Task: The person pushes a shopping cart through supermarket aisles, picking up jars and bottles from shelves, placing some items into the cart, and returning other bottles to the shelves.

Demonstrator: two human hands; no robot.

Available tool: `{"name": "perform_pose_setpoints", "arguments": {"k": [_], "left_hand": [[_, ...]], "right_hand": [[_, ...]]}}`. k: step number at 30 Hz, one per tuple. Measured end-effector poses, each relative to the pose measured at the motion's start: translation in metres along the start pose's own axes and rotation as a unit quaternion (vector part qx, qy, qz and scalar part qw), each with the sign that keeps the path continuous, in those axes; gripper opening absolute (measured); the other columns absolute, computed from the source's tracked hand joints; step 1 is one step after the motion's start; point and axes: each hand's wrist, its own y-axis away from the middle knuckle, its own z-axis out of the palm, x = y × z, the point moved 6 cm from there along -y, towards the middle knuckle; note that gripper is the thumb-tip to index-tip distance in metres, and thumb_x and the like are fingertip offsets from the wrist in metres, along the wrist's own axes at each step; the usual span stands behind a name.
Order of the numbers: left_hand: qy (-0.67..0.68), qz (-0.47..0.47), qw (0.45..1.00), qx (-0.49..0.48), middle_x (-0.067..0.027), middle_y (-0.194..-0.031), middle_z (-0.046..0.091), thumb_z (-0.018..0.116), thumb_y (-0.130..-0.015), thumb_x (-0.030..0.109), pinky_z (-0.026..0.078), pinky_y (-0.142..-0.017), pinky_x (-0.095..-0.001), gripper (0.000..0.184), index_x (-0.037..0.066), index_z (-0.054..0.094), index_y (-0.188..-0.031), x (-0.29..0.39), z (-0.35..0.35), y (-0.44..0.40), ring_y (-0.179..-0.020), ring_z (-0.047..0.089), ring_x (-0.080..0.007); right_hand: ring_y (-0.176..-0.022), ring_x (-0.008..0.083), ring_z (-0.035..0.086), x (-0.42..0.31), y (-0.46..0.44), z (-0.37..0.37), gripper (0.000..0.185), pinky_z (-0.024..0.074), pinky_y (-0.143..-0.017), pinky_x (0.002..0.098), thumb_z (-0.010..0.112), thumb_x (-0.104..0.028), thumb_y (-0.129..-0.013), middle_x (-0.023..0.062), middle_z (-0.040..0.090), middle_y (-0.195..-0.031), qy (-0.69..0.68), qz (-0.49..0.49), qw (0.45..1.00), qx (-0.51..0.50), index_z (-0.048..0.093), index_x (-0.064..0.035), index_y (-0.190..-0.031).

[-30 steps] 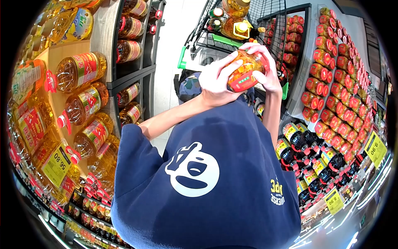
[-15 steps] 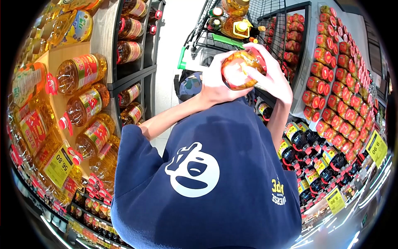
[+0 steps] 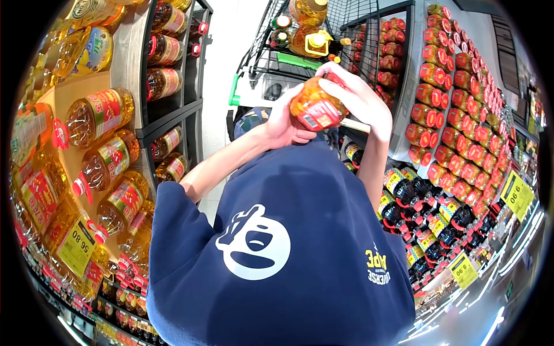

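A glass jar (image 3: 316,105) of orange and red contents is held up in front of my chest, tilted, with a red label and a barcode facing me. My left hand (image 3: 284,120) supports it from the left and below, fingers curled under it. From the upper right, my right hand (image 3: 362,99) wraps over the jar's top end, its fingers against the lid side. Both hands are closed on the same jar. Part of the lid is hidden behind my right fingers.
Beyond the jar stands a black wire shopping cart (image 3: 271,55) holding oil and other bottles. Shelves of oil bottles (image 3: 104,115) line the left. Stacked red-lidded jars (image 3: 430,95) and dark bottles (image 3: 404,187) fill the right.
The jar has turned in my hands, so its barcode label now faces me. My left fingers have shifted lower around it. The whole view has swung slightly, moving the shelves and cart leftward.
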Motion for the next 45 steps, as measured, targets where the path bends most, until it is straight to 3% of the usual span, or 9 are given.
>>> {"name": "perform_pose_setpoints", "arguments": {"k": [8,12,23,31,33,37,39,42,45], "left_hand": [[0.099,-0.023,0.995,-0.019,-0.015,-0.098,0.064,0.026,-0.086,0.071,0.026,-0.035,-0.0165,0.078,0.007,0.05,-0.124,0.011,0.001,0.004,-0.039,0.03,-0.0035],[0.112,-0.006,0.994,0.003,-0.0157,-0.102,0.063,0.03,-0.086,0.072,0.028,-0.033,-0.0167,0.079,0.006,0.049,-0.125,0.017,-0.011,0.001,-0.038,0.033,-0.0038],[-0.08,0.09,0.988,0.091,-0.0051,-0.082,0.06,0.036,-0.091,0.06,0.032,-0.038,-0.0241,0.056,0.011,0.049,-0.116,0.034,-0.026,-0.027,-0.043,0.043,-0.0127],[-0.267,0.118,0.947,0.134,-0.0101,-0.089,0.061,0.053,-0.091,0.04,0.049,-0.053,-0.0241,0.047,0.004,0.044,-0.122,0.093,-0.039,-0.069,-0.063,0.061,-0.0136],[-0.506,0.232,0.813,0.168,-0.0141,-0.113,0.058,0.053,-0.091,0.038,0.045,-0.091,-0.0352,0.057,0.001,0.039,-0.132,0.137,-0.044,-0.087,-0.105,0.057,-0.0253],[-0.758,0.353,0.431,0.34,-0.0235,-0.128,0.048,0.065,-0.083,0.03,0.035,-0.104,-0.0434,0.064,-0.004,0.04,-0.131,0.222,-0.065,-0.088,-0.122,0.045,-0.0373],[-0.75,0.379,0.36,0.404,-0.0237,-0.129,0.047,0.064,-0.083,0.027,0.035,-0.104,-0.0445,0.061,-0.005,0.04,-0.129,0.247,-0.115,-0.09,-0.122,0.045,-0.0383],[-0.775,0.271,0.267,0.504,-0.0233,-0.123,0.051,0.061,-0.085,0.017,0.037,-0.101,-0.0443,0.05,-0.004,0.043,-0.127,0.255,-0.192,-0.089,-0.117,0.048,-0.0378],[-0.698,0.258,0.48,0.465,-0.0276,-0.121,0.05,0.058,-0.087,0.012,0.037,-0.1,-0.0457,0.047,-0.003,0.043,-0.129,0.267,-0.217,-0.094,-0.115,0.047,-0.0432]], "right_hand": [[-0.084,0.0137,0.053,0.026,-0.035,0.007,0.029,0.0425,-0.079,0.0282,0.045,-0.028,-0.095,0.0079,0.058,-0.09,0.026,0.065,0.998,0.003,0.054,0.0,-0.099],[-0.085,0.0256,0.061,0.038,-0.051,0.011,0.037,0.0452,-0.078,0.033,0.047,-0.034,-0.093,0.0168,0.063,-0.092,0.017,0.045,0.999,0.016,0.057,0.0006,-0.099],[-0.092,0.0083,0.046,0.056,-0.046,-0.011,0.022,0.0393,-0.083,0.0243,0.044,-0.025,-0.098,0.0001,0.051,-0.097,-0.091,0.064,0.993,-0.037,0.05,-0.0065,-0.108],[-0.082,0.0178,0.05,0.079,-0.068,-0.061,0.027,0.042,-0.074,0.0299,0.057,-0.027,-0.091,0.0078,0.05,-0.089,-0.059,0.014,0.993,0.105,0.055,-0.0046,-0.105],[-0.082,0.0194,0.05,0.088,-0.083,-0.084,0.027,0.0425,-0.074,0.0302,0.061,-0.024,-0.088,0.0087,0.049,-0.088,-0.015,0.05,0.99,0.131,0.055,-0.0042,-0.106],[-0.089,0.0294,0.054,0.107,-0.126,-0.148,0.032,0.0447,-0.082,0.0371,0.065,-0.026,-0.085,0.0151,0.049,-0.096,0.168,0.015,0.953,0.253,0.054,-0.0044,-0.106],[-0.091,0.0325,0.054,0.127,-0.155,-0.176,0.034,0.0453,-0.083,0.0395,0.065,-0.028,-0.085,0.0168,0.047,-0.099,0.172,0.054,0.945,0.273,0.054,-0.0047,-0.107],[-0.091,0.0347,0.054,0.183,-0.21,-0.207,0.037,0.0471,-0.082,0.0409,0.067,-0.03,-0.083,0.0179,0.046,-0.102,0.206,0.038,0.933,0.291,0.052,-0.0062,-0.107],[-0.092,0.0416,0.057,0.244,-0.27,-0.222,0.042,0.0506,-0.078,0.0466,0.068,-0.032,-0.082,0.02,0.043,-0.106,0.234,0.072,0.932,0.267,0.048,-0.0086,-0.11]]}}
